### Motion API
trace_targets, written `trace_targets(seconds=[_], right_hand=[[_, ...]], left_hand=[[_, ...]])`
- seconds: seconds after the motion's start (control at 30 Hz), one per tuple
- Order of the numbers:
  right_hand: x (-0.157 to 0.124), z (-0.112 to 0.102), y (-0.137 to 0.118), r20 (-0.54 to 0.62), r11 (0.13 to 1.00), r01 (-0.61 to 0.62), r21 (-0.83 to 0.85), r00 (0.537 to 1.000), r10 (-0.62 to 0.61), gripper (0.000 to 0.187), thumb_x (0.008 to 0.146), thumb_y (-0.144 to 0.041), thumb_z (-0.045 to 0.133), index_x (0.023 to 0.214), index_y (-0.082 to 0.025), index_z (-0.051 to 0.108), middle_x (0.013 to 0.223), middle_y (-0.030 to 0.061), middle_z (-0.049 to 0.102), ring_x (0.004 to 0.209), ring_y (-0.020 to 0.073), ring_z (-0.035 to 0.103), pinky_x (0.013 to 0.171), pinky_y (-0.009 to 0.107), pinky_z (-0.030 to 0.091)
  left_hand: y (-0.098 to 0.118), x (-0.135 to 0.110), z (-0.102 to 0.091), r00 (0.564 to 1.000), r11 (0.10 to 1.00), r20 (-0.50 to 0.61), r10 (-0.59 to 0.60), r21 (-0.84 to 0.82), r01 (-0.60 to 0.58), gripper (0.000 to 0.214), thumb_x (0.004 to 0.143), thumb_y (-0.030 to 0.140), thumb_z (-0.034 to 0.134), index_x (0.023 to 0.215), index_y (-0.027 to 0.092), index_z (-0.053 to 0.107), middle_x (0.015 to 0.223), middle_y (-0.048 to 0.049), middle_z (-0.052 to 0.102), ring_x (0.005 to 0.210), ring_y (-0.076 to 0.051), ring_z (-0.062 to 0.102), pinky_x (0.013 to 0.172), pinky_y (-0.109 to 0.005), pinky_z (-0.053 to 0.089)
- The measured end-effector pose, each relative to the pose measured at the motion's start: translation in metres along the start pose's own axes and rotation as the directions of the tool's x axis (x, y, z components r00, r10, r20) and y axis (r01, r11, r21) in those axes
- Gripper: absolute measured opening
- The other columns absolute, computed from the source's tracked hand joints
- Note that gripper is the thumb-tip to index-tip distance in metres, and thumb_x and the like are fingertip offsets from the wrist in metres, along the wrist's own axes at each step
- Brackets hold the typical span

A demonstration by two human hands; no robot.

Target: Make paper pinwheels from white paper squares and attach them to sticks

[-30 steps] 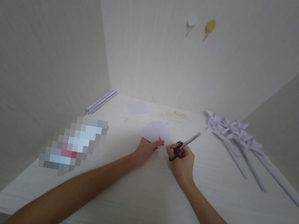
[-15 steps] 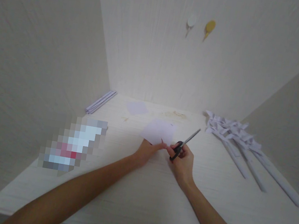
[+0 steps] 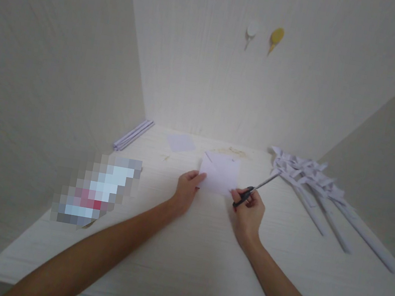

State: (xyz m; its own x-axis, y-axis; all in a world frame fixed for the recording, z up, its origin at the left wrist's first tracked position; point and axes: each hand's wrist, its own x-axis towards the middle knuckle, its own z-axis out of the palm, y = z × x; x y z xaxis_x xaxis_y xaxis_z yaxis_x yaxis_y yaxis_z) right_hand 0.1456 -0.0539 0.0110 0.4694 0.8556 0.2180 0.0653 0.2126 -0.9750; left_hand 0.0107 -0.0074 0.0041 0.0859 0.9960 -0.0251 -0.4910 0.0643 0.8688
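Observation:
My left hand point(image 3: 187, 191) pinches the left edge of a pale square sheet of paper point(image 3: 220, 173). Slits run in from at least two of its corners. My right hand point(image 3: 248, 214) is closed round the handles of black-handled scissors point(image 3: 245, 197), whose blades point away to the upper right, clear of the sheet. Its thumb and fingertip reach the paper's lower right corner; whether they grip it is hard to see. Another pale square of paper point(image 3: 180, 142) lies flat behind, to the left.
Several paper pinwheels on rolled sticks point(image 3: 313, 180) lie at the right. Rolled paper sticks point(image 3: 133, 135) rest by the left wall. A blurred-out object point(image 3: 107, 188) is on the left of the white table point(image 3: 168, 274). White point(image 3: 252, 30) and yellow hooks point(image 3: 277, 36) hang on the back wall.
The sheet has turned and shifted right, with its cut corners now at different places. My left hand has moved left to the sheet's side edge; my right hand has moved slightly right with the scissors.

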Motion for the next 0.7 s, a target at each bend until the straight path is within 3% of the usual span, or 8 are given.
trace_targets(seconds=[0.2,0.3,0.47,0.57,0.7], right_hand=[[0.007,-0.002,0.000,-0.167,0.989,0.049,0.136,0.986,-0.026,0.021,0.058,-0.028,0.063,0.065,-0.017,0.047,0.056,-0.0065,0.051,0.036,0.0027,0.039,0.032,0.015,0.029],[0.008,-0.002,0.000,-0.174,0.981,0.031,0.194,0.985,0.003,0.022,0.059,-0.029,0.063,0.065,-0.017,0.045,0.057,-0.0061,0.054,0.034,0.0021,0.038,0.031,0.015,0.027],[0.002,0.003,0.000,0.020,0.955,-0.107,0.277,0.994,0.106,0.025,0.066,-0.038,0.056,0.070,-0.018,0.042,0.074,-0.0008,0.063,0.034,0.0023,0.041,0.031,0.016,0.029],[-0.002,0.006,0.001,0.148,0.968,-0.155,0.199,0.981,0.127,0.023,0.065,-0.037,0.057,0.069,-0.018,0.043,0.064,-0.0038,0.058,0.034,0.0036,0.043,0.030,0.016,0.028],[-0.004,0.006,0.002,0.240,0.986,-0.126,0.108,0.966,0.097,0.023,0.059,-0.028,0.064,0.065,-0.018,0.044,0.051,-0.0080,0.048,0.034,0.0041,0.041,0.031,0.016,0.030]], left_hand=[[0.003,-0.010,0.006,0.979,0.968,0.182,-0.094,0.247,0.047,0.023,0.053,0.029,0.065,0.068,0.012,0.063,0.063,-0.0023,0.062,0.060,-0.013,0.055,0.060,-0.026,0.041],[0.003,-0.010,0.006,0.982,0.958,0.170,-0.085,0.286,0.033,0.021,0.052,0.028,0.065,0.066,0.012,0.064,0.067,-0.0035,0.063,0.060,-0.013,0.055,0.060,-0.026,0.041],[-0.007,-0.001,0.001,0.995,0.978,0.100,-0.002,0.208,-0.020,0.020,0.056,0.028,0.063,0.067,0.012,0.062,0.068,-0.0040,0.063,0.062,-0.013,0.055,0.061,-0.026,0.041],[-0.008,-0.001,0.001,0.995,0.981,0.103,0.010,0.190,-0.029,0.022,0.056,0.028,0.063,0.071,0.012,0.062,0.069,-0.0038,0.063,0.063,-0.012,0.055,0.061,-0.025,0.041],[-0.001,-0.007,0.006,0.996,0.958,0.083,0.023,0.282,-0.045,0.019,0.054,0.028,0.064,0.062,0.012,0.062,0.061,-0.0023,0.062,0.054,-0.011,0.053,0.054,-0.023,0.040]])
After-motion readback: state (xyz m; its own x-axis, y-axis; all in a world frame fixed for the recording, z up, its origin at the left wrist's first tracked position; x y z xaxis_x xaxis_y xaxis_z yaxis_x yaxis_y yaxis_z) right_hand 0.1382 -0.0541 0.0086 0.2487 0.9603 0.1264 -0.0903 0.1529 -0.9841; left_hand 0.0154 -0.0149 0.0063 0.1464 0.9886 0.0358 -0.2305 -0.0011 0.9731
